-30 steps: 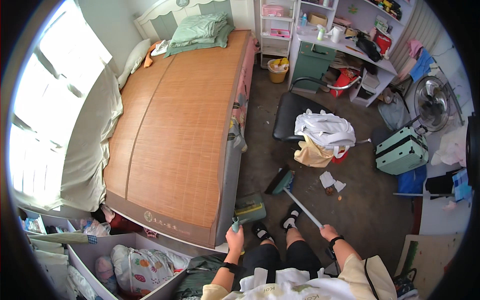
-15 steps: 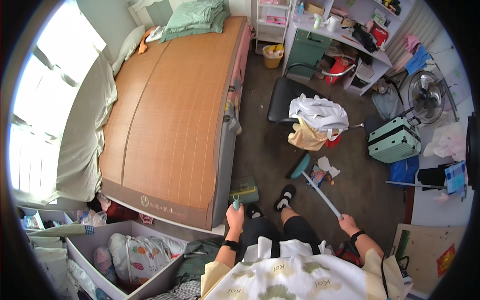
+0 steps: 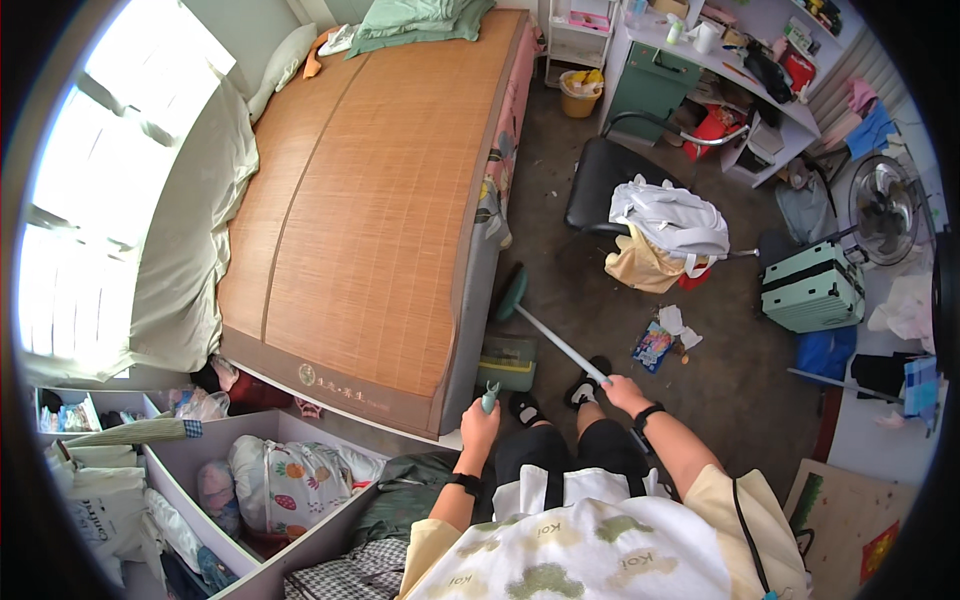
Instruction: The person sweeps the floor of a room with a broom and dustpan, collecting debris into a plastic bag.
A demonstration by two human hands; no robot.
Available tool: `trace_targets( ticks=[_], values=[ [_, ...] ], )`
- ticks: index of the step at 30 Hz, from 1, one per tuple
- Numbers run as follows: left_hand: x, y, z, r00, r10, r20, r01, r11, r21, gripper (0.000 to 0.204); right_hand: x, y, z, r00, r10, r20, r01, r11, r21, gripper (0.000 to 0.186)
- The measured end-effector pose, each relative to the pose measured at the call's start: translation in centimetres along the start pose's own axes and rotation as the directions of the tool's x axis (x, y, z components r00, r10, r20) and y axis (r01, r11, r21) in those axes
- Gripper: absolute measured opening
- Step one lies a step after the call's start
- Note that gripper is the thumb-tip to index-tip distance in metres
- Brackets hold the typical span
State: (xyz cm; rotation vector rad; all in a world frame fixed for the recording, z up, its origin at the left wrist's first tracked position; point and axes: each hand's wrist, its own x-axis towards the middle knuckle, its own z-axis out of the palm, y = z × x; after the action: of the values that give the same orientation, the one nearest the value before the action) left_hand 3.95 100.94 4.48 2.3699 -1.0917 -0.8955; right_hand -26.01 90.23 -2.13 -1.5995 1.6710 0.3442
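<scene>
My left hand (image 3: 480,428) is closed around the pale green handle of a dustpan (image 3: 508,365). The green pan rests on the floor beside the foot of the bed, just beyond my feet. In my right hand (image 3: 627,396) is the light grey stick of a broom (image 3: 562,345). Its dark green head (image 3: 513,290) is tilted close to the bed's side, beyond the pan and apart from it. To the right of the broom lie a colourful packet (image 3: 653,346) and crumpled white paper (image 3: 674,321) on the floor.
A bed with a brown mat (image 3: 370,220) takes up the left. Ahead stands a black chair (image 3: 610,185) bearing a white bag (image 3: 668,220). A mint suitcase (image 3: 815,290) and a fan (image 3: 884,210) are at the right. An open storage box (image 3: 165,465) lies at lower left.
The broom head has moved left, from beside the packet and paper to near the bed. My right hand has come inward with the stick. The whole view has shifted slightly.
</scene>
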Motion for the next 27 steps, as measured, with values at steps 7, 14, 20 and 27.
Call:
trace_targets(
  ticks=[7,14,20,27],
  values=[
    [-1.8,-1.3,-1.5,0.993,-0.049,-0.105,0.040,0.996,-0.084,0.028,0.3,-3.4,1.2,0.995,0.089,-0.045,-0.095,0.981,-0.167,0.028],
    [-1.1,-2.1,-2.4,0.998,-0.033,-0.060,0.028,0.997,-0.078,0.029,-3.7,4.8,-0.6,0.955,0.280,-0.096,-0.292,0.944,-0.151,0.027],
    [0.2,-2.2,-1.6,1.000,0.021,0.015,-0.021,1.000,-0.023,0.032,-7.9,10.0,-3.5,0.848,0.480,-0.226,-0.521,0.834,-0.181,0.029],
    [2.2,-0.5,-2.8,0.997,0.083,-0.011,-0.083,0.995,-0.048,0.032,-13.9,13.4,-5.6,0.856,0.448,-0.258,-0.476,0.878,-0.057,0.028]
  ],
)
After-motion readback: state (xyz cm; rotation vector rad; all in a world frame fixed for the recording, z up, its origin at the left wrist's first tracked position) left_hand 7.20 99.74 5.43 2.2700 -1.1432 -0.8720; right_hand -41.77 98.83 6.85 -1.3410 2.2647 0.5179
